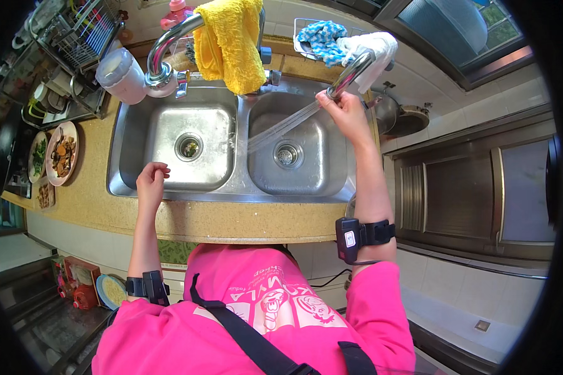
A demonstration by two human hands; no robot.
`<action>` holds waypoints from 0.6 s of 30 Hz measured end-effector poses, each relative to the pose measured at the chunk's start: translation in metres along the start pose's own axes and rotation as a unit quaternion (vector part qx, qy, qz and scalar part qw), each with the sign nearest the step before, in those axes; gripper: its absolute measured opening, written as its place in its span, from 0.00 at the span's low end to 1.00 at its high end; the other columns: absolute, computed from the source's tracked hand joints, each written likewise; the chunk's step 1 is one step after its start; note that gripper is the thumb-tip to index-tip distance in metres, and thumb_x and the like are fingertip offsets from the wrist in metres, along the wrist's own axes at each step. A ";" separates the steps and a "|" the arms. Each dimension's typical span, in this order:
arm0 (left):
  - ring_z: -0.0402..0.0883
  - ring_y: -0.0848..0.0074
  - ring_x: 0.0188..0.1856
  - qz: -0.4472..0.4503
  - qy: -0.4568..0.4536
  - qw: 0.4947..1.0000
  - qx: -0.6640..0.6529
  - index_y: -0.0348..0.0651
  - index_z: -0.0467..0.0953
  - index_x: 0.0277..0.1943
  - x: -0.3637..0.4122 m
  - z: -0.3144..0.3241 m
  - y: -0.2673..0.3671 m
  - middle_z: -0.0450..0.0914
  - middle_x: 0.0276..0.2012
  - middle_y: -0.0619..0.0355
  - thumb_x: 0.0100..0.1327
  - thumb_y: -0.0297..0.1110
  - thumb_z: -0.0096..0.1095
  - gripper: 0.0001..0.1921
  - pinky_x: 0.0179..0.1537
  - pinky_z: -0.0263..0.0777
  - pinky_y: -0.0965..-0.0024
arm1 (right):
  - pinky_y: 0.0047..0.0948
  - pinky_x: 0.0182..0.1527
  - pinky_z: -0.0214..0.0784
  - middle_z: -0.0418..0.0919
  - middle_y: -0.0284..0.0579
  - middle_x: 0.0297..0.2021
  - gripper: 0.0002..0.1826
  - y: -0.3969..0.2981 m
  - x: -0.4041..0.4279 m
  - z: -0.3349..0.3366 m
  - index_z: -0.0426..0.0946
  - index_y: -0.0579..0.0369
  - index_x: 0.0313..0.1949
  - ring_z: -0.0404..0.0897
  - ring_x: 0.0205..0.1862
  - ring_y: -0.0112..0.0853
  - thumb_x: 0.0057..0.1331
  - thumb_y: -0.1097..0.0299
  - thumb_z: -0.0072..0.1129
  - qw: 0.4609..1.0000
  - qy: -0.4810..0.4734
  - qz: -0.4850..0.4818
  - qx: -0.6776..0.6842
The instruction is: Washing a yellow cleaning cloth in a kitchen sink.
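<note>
My right hand grips the spout end of a chrome faucet at the right. A spray of water runs from it down and left towards the divider of the double steel sink. My left hand hovers over the front left edge of the sink, holding nothing, its fingers curled loosely. Some green and yellowish scraps lie in the left drain; the right drain shows a perforated strainer. A yellow towel hangs over another chrome pipe behind the sink.
Plates of cooked food and greens stand on the left counter. A white lidded container and a dish rack are behind them. A wire basket with a blue-and-white cloth is at the back; a white cloth drapes the faucet.
</note>
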State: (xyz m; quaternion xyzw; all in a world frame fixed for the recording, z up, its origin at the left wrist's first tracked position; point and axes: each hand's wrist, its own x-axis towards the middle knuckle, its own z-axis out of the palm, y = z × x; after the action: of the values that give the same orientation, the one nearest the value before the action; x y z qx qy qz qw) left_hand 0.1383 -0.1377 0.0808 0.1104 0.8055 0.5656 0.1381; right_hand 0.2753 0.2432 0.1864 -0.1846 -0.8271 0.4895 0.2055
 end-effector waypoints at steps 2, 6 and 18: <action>0.75 0.78 0.28 0.000 -0.002 1.000 -0.002 0.31 0.70 0.32 0.000 0.001 -0.001 0.76 0.26 0.54 0.55 0.21 0.39 0.09 0.33 0.69 0.77 | 0.17 0.25 0.57 0.72 0.33 0.19 0.15 -0.002 0.000 -0.003 0.74 0.61 0.28 0.66 0.23 0.16 0.56 0.59 0.55 0.999 -0.023 0.026 0.000; 0.75 0.78 0.28 0.006 -0.003 1.000 0.010 0.31 0.71 0.32 0.002 0.000 -0.005 0.76 0.26 0.54 0.55 0.21 0.39 0.09 0.33 0.69 0.77 | 0.17 0.28 0.59 0.73 0.33 0.21 0.13 0.000 -0.004 -0.006 0.73 0.61 0.29 0.67 0.25 0.16 0.56 0.61 0.55 0.997 -0.023 0.019 0.064; 0.76 0.78 0.29 0.008 -0.025 0.999 0.037 0.33 0.71 0.33 0.001 0.011 0.000 0.76 0.26 0.55 0.55 0.21 0.40 0.09 0.31 0.68 0.79 | 0.15 0.29 0.59 0.71 0.31 0.25 0.11 -0.002 -0.012 -0.011 0.71 0.58 0.35 0.66 0.26 0.15 0.56 0.65 0.56 0.992 -0.090 0.035 0.078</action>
State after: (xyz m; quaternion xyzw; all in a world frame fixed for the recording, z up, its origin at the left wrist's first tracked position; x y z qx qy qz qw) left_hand 0.1406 -0.1277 0.0778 0.1362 0.8211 0.5338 0.1496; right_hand 0.2910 0.2446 0.1907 -0.1516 -0.7947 0.5740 0.1266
